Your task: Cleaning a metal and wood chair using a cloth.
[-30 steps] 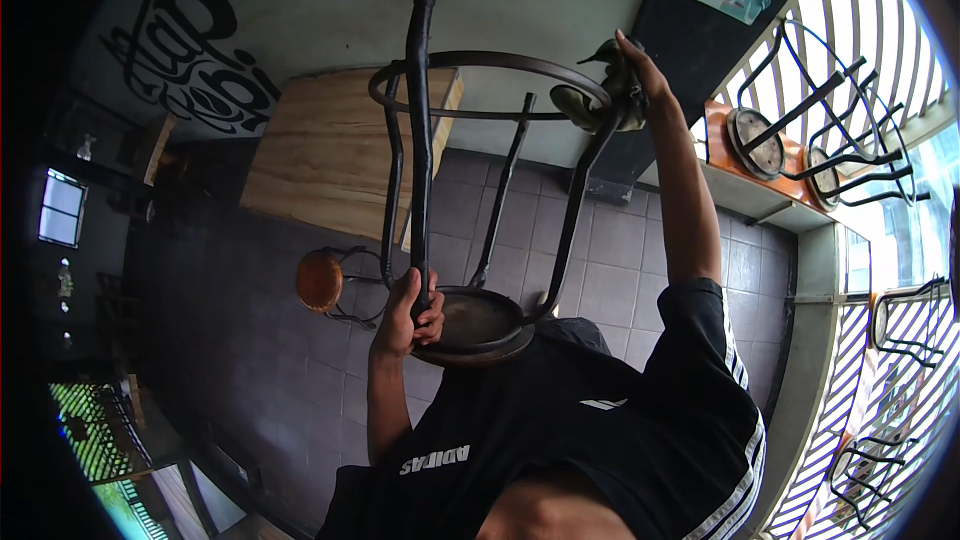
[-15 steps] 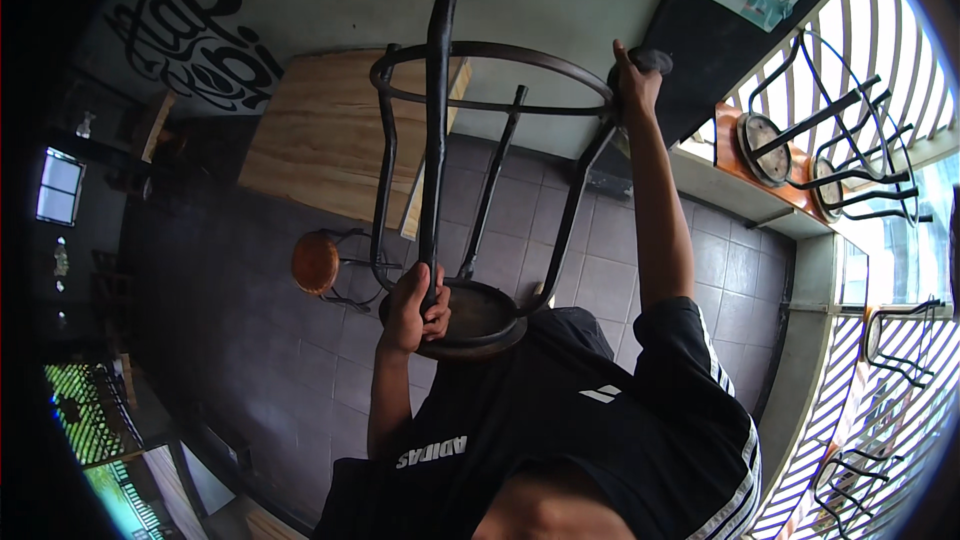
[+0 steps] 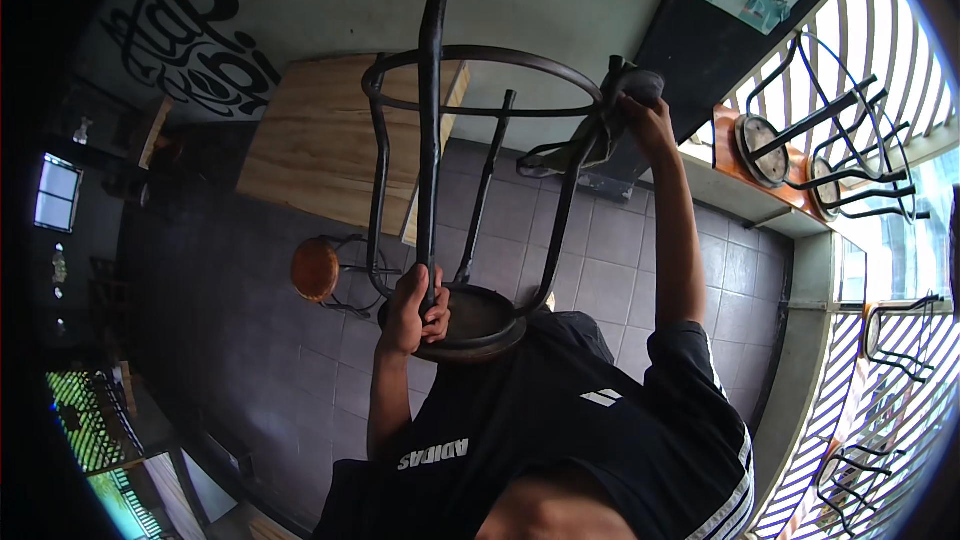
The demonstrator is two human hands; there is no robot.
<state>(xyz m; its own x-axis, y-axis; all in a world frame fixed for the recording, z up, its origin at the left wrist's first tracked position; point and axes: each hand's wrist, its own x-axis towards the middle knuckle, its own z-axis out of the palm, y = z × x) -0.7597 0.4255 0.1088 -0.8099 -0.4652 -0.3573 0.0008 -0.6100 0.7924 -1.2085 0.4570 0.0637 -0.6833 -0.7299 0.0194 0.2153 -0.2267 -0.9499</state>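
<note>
A black metal stool [image 3: 430,150] is held upside down in front of me, its round seat [image 3: 470,325] low against my shirt and its legs pointing up. My left hand [image 3: 408,310] is wrapped round one leg just above the seat. Up at the far right leg, where it meets the ring brace [image 3: 520,55], my right hand [image 3: 645,120] is closed on a dark grey cloth [image 3: 580,152]. The cloth is bunched against the leg, and a loose part hangs on the inner side. Some of the right fingers are hidden by it.
A wooden table [image 3: 320,140] stands beyond the stool by the wall. Another stool [image 3: 316,270] with an orange-brown seat is on the tiled floor to the left. Upturned stools [image 3: 765,150] rest on an orange counter [image 3: 728,130] along the slatted window at right.
My right hand has shifted down a little and turned at the stool leg, and the cloth now hangs out to the left of it. The left hand keeps its grip; the stool has barely moved.
</note>
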